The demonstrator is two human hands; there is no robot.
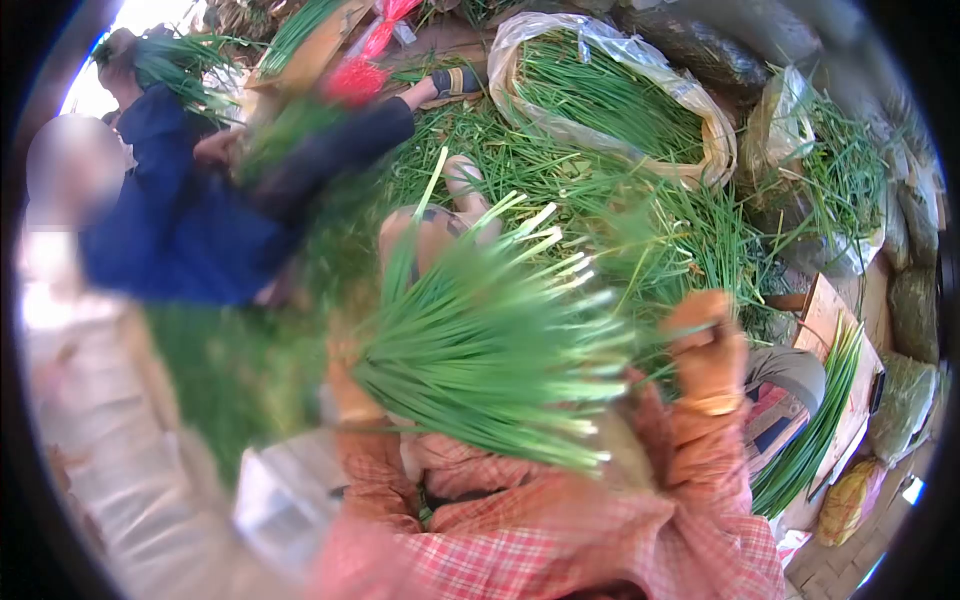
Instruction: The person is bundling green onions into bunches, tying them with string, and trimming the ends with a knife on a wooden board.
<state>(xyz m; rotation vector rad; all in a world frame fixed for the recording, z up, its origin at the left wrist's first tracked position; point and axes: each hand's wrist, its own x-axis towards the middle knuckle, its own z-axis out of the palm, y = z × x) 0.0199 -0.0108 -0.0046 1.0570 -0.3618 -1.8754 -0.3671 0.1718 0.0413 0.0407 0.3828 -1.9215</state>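
My left hand [346, 380] is closed round the leafy end of a large bunch of long green onion stalks [480, 340], fanned out to the right with pale cut ends. My right hand [708, 345], blurred by motion, is raised to the right of the bunch, apart from its pale ends. Its fingers look curled, and what they may hold cannot be made out. Beyond the bunch, a bare foot [462, 180] rests among loose green stalks [690, 235].
A person in a dark blue top [190, 230] works at the left with greens. An open plastic sack [715, 150] of stalks lies ahead. At the right, more stalks [825, 420] lie on a wooden board [850, 440], near another plastic bag [790, 120].
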